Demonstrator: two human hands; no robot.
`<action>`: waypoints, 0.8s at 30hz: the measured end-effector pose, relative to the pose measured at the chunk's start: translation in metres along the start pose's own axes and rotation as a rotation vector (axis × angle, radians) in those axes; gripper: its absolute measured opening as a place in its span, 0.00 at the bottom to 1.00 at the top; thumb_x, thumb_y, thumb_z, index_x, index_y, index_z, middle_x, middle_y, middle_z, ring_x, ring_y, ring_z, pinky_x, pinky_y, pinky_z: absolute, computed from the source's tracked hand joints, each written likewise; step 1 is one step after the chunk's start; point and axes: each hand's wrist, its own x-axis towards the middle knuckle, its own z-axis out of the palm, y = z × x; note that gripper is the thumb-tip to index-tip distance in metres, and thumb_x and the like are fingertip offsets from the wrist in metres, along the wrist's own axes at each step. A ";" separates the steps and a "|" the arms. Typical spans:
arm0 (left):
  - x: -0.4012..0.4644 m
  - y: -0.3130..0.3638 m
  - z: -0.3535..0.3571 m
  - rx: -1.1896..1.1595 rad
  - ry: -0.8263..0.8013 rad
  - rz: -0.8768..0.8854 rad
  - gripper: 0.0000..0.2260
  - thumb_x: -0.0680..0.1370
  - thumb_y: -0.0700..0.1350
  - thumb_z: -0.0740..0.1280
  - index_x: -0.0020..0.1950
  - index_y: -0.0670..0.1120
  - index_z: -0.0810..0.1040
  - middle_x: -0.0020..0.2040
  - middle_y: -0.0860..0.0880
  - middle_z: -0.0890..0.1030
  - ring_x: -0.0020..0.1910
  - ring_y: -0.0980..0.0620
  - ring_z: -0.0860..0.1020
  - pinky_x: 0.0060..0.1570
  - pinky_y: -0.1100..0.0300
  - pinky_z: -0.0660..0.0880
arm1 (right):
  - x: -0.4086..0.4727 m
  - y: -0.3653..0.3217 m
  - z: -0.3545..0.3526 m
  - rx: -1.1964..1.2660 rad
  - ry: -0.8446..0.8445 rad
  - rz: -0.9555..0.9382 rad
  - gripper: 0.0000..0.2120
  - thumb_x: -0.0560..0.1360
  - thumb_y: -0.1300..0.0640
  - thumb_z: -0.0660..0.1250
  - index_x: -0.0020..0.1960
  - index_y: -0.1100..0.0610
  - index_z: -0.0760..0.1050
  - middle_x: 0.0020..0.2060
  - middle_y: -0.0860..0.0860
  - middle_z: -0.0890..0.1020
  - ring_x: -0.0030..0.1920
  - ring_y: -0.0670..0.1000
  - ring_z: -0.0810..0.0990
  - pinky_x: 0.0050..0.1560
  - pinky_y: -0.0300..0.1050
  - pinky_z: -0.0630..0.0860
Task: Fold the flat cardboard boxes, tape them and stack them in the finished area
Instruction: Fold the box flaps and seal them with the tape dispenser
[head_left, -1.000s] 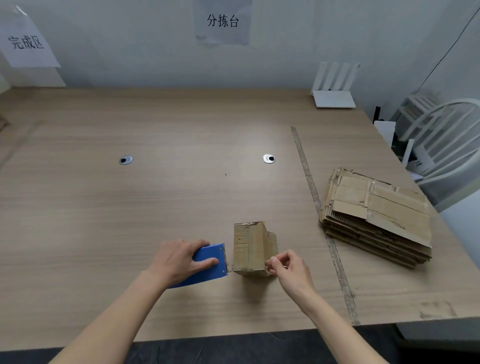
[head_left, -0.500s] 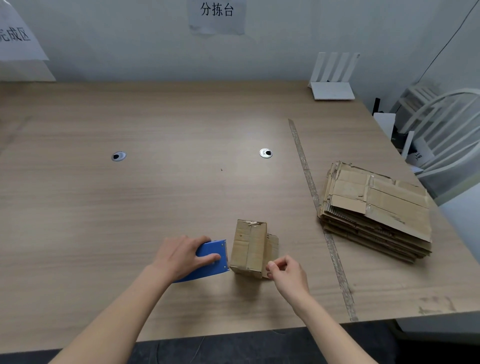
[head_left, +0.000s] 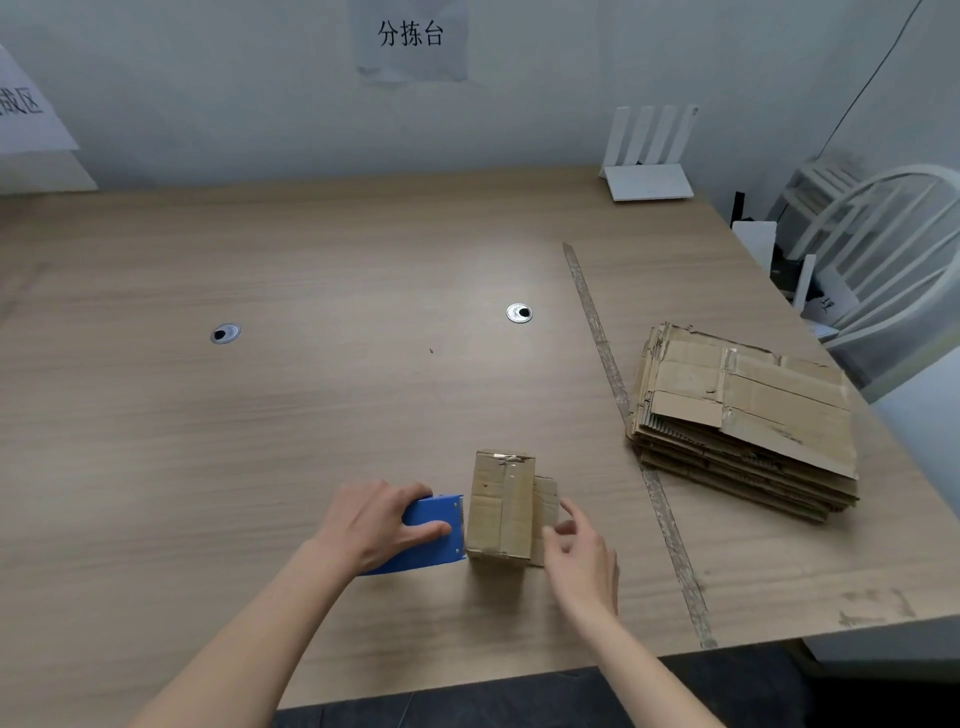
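Observation:
A small folded cardboard box (head_left: 501, 506) stands near the table's front edge, with one flap (head_left: 545, 501) sticking out on its right side. My left hand (head_left: 371, 522) grips a blue tape dispenser (head_left: 431, 535) whose toothed edge touches the box's left side. My right hand (head_left: 579, 558) is at the box's right, fingers loosely bent next to the flap; whether they touch it is unclear. A stack of flat cardboard boxes (head_left: 748, 415) lies to the right.
A worn tape strip (head_left: 618, 395) runs front to back on the table (head_left: 260, 415) between the box and the stack. Two cable grommets (head_left: 518, 313) sit mid-table. A white router (head_left: 649, 179) stands at the back right, a white chair (head_left: 893, 270) beyond the edge.
My right hand has let go of its pinch at the box's lower right corner and opened beside the flap. The dispenser stays against the box's left side.

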 end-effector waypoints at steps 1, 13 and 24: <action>0.000 0.003 0.002 -0.012 -0.002 -0.002 0.35 0.65 0.76 0.46 0.62 0.61 0.76 0.46 0.55 0.84 0.39 0.52 0.77 0.36 0.58 0.69 | -0.004 -0.006 0.002 0.000 -0.001 -0.079 0.29 0.79 0.42 0.66 0.77 0.46 0.64 0.65 0.48 0.78 0.63 0.49 0.77 0.65 0.50 0.75; -0.010 0.023 0.006 -0.066 -0.077 -0.029 0.37 0.67 0.78 0.45 0.65 0.63 0.74 0.48 0.55 0.83 0.40 0.53 0.78 0.36 0.57 0.69 | 0.016 -0.010 0.012 -0.173 -0.198 -0.083 0.50 0.65 0.27 0.67 0.79 0.48 0.56 0.73 0.49 0.72 0.71 0.55 0.72 0.65 0.55 0.75; -0.016 0.013 -0.007 -0.078 -0.142 -0.055 0.26 0.75 0.74 0.55 0.66 0.62 0.74 0.52 0.56 0.83 0.46 0.52 0.79 0.40 0.56 0.71 | 0.026 -0.015 0.006 -0.190 -0.189 -0.114 0.31 0.69 0.35 0.71 0.67 0.46 0.70 0.62 0.48 0.80 0.64 0.54 0.76 0.59 0.50 0.76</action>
